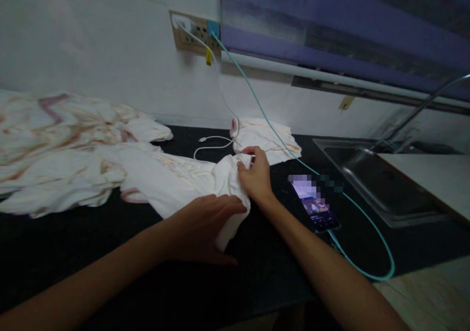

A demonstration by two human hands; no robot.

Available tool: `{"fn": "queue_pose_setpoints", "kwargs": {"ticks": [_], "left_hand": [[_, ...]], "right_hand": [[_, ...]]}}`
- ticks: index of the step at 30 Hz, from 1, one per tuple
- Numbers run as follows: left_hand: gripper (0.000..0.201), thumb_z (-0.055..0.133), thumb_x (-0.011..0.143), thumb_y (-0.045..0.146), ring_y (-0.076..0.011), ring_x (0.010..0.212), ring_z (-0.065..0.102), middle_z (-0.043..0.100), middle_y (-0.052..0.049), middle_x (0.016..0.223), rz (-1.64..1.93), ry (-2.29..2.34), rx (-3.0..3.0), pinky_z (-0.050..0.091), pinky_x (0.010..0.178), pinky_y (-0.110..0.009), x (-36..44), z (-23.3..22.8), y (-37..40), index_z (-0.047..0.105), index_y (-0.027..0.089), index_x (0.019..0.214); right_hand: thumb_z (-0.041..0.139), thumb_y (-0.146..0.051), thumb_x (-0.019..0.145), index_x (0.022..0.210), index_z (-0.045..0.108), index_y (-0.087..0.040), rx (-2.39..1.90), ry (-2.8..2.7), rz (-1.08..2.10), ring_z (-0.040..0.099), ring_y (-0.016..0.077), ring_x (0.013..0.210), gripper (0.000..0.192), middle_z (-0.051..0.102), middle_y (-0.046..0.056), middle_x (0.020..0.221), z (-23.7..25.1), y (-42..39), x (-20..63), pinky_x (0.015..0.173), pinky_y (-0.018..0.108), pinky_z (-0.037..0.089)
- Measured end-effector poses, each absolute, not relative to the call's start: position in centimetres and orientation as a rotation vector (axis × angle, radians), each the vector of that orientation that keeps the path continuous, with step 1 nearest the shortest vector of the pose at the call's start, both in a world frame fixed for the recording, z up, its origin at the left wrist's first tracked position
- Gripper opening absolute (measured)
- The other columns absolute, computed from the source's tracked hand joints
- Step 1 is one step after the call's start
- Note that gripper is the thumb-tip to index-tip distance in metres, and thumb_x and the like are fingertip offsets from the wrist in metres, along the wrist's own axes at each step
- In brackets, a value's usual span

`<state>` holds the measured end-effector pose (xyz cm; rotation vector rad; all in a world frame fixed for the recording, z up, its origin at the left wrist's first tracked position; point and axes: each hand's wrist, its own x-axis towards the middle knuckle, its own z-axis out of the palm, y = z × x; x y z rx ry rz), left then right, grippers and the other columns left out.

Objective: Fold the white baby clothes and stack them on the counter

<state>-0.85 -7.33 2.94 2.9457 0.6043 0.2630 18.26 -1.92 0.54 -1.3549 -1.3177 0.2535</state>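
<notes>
The right hand point(259, 174) appears to pinch the upper edge of a white garment point(172, 177) between thumb and fingers. The left hand point(203, 225) lies nearer the body, its fingers resting over the cloth and its thumb spread well away from them. The garment is under and between both hands on the black countertop point(271, 277), bunched at the grip and running leftward to the pile of pink-trimmed garments point(73, 125).

The step seems to be shaping this bunched end. To do it well, the right pinch should stay light and on the edge, while the left palm flattens the cloth outward from the grip so that creases do not set. Drawing it clear of the pile would probably avoid dragging other pieces along.

Just beyond the grip, a white cable point(201, 139) and a folded garment point(268, 132) call for small, low movements; right of it, the smartphone point(314, 206) and its teal cable point(393, 266) leave elbow room limited.
</notes>
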Motion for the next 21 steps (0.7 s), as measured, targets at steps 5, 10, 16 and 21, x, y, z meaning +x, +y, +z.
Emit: {"fn": "queue_pose_setpoints", "kwargs": {"ticks": [5, 10, 16, 21], "left_hand": [[0.038, 0.076, 0.085, 0.049, -0.0271, 0.098, 0.064, 0.067, -0.012, 0.115, 0.364, 0.544, 3.101, 0.05, 0.087, -0.04, -0.9, 3.1, -6.6, 0.063, 0.017, 0.103], [0.024, 0.053, 0.103, 0.025, -0.0219, 0.075, 0.056, 0.061, -0.006, 0.079, 0.273, 0.338, 3.288, 0.04, 0.065, -0.036, -1.3, 2.6, -6.1, 0.064, 0.02, 0.082], [0.022, 0.049, 0.106, 0.025, -0.0161, 0.086, 0.067, 0.072, -0.004, 0.095, 0.274, 0.226, 2.822, 0.049, 0.079, -0.028, -0.4, 2.9, -8.2, 0.069, 0.018, 0.101], [0.064, 0.065, 0.096, 0.051, -0.0261, 0.135, 0.056, 0.062, -0.01, 0.145, 0.247, 0.104, 2.745, 0.041, 0.115, -0.038, 0.9, 2.4, -9.9, 0.05, 0.025, 0.153]], "right_hand": [[0.059, -0.014, 0.082, 0.104, 0.057, -0.02, -1.473, -1.418, 0.156, 0.06, 0.021, 0.097, 0.023, 0.064, 0.005, 0.103, 0.7, -1.4, 20.0, 0.091, 0.035, 0.049], [0.058, -0.011, 0.086, 0.107, 0.063, -0.02, -1.768, -1.679, 0.148, 0.062, 0.0215, 0.102, 0.024, 0.064, 0.007, 0.109, 1.3, -2.0, 20.8, 0.089, 0.034, 0.048], [0.057, -0.021, 0.095, 0.117, 0.066, -0.026, -2.142, -1.875, 0.146, 0.068, 0.0279, 0.106, 0.024, 0.067, 0.01, 0.116, 2.9, -3.5, 19.9, 0.086, 0.039, 0.052], [0.053, -0.022, 0.099, 0.121, 0.066, -0.019, -2.244, -1.939, 0.148, 0.069, 0.0324, 0.111, 0.026, 0.07, 0.015, 0.118, 4.1, -4.0, 20.3, 0.089, 0.042, 0.054]]}}
